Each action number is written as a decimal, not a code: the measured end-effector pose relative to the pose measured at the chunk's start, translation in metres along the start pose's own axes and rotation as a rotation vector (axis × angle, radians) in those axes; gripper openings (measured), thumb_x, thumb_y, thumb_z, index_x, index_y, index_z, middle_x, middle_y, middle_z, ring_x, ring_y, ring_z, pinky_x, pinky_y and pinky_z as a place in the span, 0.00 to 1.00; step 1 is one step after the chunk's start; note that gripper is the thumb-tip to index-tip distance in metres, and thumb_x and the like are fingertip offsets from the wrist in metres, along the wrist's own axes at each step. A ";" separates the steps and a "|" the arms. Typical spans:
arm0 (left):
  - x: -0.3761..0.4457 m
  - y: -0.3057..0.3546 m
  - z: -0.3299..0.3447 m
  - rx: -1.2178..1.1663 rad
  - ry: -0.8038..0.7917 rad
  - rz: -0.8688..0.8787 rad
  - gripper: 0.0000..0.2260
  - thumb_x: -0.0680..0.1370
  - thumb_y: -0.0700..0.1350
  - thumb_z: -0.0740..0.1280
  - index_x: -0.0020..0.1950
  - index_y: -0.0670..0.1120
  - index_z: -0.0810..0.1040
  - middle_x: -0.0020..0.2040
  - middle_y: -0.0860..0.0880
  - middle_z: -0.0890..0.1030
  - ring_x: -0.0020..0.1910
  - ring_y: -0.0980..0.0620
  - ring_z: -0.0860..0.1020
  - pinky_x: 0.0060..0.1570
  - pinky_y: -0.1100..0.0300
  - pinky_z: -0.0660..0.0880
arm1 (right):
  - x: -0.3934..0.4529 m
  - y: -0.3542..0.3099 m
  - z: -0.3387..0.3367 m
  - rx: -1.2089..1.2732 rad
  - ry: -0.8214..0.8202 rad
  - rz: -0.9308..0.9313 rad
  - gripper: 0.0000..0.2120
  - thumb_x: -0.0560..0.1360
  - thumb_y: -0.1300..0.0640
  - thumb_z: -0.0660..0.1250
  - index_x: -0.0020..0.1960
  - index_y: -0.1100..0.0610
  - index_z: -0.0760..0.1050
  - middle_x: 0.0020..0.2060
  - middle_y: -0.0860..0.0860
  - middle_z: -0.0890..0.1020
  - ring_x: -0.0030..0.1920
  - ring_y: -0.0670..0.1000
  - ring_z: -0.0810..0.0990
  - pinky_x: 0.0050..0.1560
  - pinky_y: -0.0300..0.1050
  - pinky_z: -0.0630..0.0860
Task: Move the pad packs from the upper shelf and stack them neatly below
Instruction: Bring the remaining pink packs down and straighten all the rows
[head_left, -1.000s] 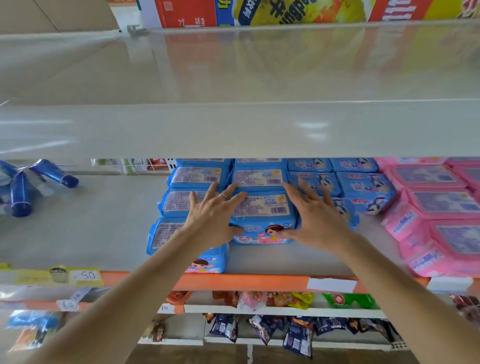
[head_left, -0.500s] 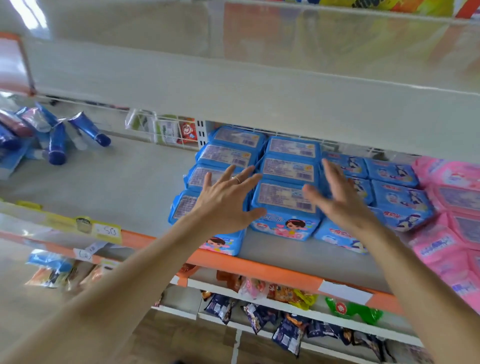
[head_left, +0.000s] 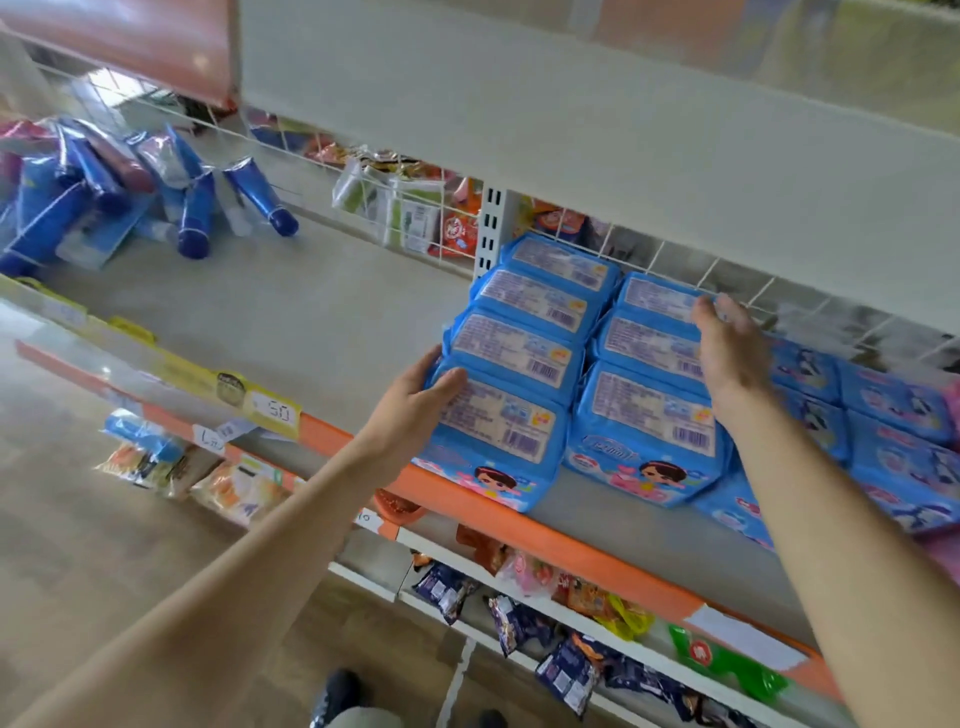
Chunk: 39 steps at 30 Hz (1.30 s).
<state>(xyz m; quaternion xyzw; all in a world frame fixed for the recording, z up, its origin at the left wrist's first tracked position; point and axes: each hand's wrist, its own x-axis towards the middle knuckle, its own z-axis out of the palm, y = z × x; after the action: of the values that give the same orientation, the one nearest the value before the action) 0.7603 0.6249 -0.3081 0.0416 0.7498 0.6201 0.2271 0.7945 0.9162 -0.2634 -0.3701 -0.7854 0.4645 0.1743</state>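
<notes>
Two rows of blue pad packs stand on the lower shelf (head_left: 322, 322), leaning back one behind the other. My left hand (head_left: 415, 402) touches the left side of the front pack of the left row (head_left: 498, 436), thumb lying on its top edge. My right hand (head_left: 727, 353) rests with straight fingers on the right side of the right row (head_left: 644, 415), fingertips near its rearmost pack. The underside of the upper shelf (head_left: 571, 104) fills the top of the view; what is on it is hidden.
More blue packs (head_left: 893, 415) with a different print lie to the right. Blue tubes (head_left: 192, 208) are heaped at the shelf's left end. A wire grid (head_left: 415, 218) backs the shelf. An orange rail (head_left: 519, 525) edges the front, with snack bags (head_left: 566, 670) on the shelf beneath.
The view has swung left and tilted. My left hand moved from the top of the left row to its left side; my right hand slid back along the right row.
</notes>
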 end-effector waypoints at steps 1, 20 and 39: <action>0.000 -0.001 0.005 -0.051 0.015 0.009 0.13 0.83 0.44 0.61 0.65 0.59 0.72 0.52 0.57 0.83 0.43 0.63 0.83 0.46 0.65 0.81 | 0.000 -0.001 0.002 0.024 0.001 0.008 0.26 0.82 0.52 0.59 0.71 0.72 0.65 0.69 0.67 0.71 0.68 0.67 0.70 0.68 0.65 0.68; 0.008 -0.005 -0.014 -0.226 -0.220 -0.036 0.19 0.83 0.41 0.61 0.60 0.68 0.71 0.49 0.56 0.85 0.50 0.53 0.84 0.53 0.50 0.81 | -0.038 0.013 -0.015 0.182 0.155 -0.098 0.19 0.80 0.52 0.63 0.66 0.61 0.76 0.62 0.52 0.81 0.63 0.47 0.79 0.67 0.54 0.73; 0.016 -0.014 -0.016 -0.316 -0.209 -0.005 0.15 0.83 0.38 0.59 0.60 0.58 0.75 0.45 0.55 0.85 0.40 0.57 0.83 0.34 0.62 0.82 | -0.230 0.057 0.097 0.200 -0.066 -0.048 0.23 0.83 0.48 0.61 0.76 0.52 0.66 0.50 0.36 0.76 0.48 0.36 0.76 0.53 0.34 0.73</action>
<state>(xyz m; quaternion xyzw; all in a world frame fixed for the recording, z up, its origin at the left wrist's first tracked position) 0.7427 0.6132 -0.3236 0.0680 0.6155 0.7217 0.3092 0.9115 0.7036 -0.3452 -0.3165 -0.7490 0.5483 0.1953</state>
